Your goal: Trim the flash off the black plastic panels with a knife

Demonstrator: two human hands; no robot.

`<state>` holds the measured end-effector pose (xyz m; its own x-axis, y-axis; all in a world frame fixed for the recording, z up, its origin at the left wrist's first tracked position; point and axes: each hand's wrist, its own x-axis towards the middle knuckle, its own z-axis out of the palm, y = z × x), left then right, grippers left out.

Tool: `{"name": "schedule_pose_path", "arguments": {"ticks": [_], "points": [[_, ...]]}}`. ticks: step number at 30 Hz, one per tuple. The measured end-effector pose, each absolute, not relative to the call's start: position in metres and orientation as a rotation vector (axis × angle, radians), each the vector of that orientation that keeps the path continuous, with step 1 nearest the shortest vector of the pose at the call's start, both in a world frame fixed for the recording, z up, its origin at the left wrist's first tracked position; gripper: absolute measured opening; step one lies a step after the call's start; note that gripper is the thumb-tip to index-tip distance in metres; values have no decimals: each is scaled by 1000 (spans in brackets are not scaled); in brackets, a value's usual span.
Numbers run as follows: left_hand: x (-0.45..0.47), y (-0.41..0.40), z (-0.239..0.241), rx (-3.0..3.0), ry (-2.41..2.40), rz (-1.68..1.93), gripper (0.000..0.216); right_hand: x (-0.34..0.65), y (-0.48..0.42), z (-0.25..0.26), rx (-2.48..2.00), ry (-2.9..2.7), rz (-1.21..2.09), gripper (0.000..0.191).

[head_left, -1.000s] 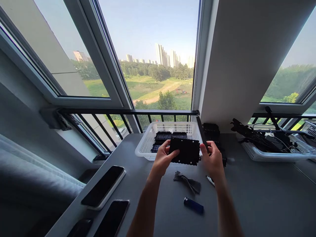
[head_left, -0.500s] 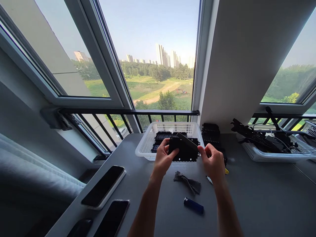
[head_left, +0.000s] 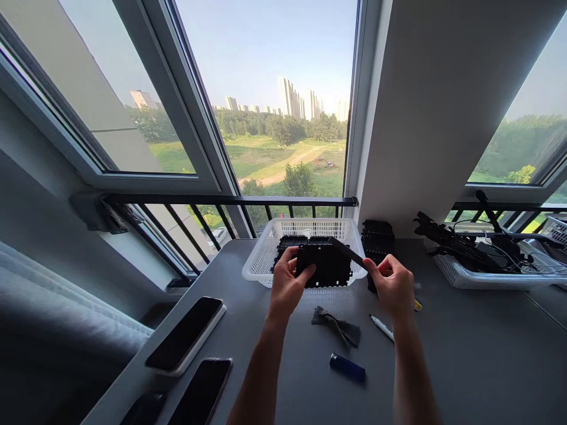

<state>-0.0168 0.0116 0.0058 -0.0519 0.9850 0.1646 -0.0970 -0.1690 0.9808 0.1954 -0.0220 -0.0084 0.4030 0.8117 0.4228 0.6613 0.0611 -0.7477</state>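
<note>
My left hand (head_left: 287,285) grips the left side of a black rectangular plastic tray (head_left: 325,267), held above the grey table in front of a white basket (head_left: 264,255). My right hand (head_left: 392,285) pinches the end of a thin black flat piece (head_left: 348,250) that angles up from the tray's top right corner. More black trays (head_left: 292,242) lie inside the basket. A stack of black trays (head_left: 378,236) stands just right of the basket.
A grey cloth (head_left: 339,329), a blue lighter (head_left: 348,368) and a white pen (head_left: 381,326) lie on the table near my hands. Two phones (head_left: 186,334) rest at the left edge. A white tray of cables (head_left: 482,260) sits at the right. A black railing (head_left: 230,202) runs behind.
My right hand has moved right and pulled the thin black piece away from the tray, which my left hand has shifted slightly left. The white pen is now uncovered.
</note>
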Motion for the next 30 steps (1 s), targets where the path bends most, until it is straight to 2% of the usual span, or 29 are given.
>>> {"name": "schedule_pose_path", "arguments": {"ticks": [10,20,30], "points": [[-5,10,2,1293,1059,1341,33,162,-26,-5,-1620,-1461,222,51],[-19,14,6,1218,1094,1404,42,201,-23,-8,-1650,-1278,189,53],[-10,12,3,1260,1048,1353,39,169,-22,-11,-1589,-1411,193,50]]}}
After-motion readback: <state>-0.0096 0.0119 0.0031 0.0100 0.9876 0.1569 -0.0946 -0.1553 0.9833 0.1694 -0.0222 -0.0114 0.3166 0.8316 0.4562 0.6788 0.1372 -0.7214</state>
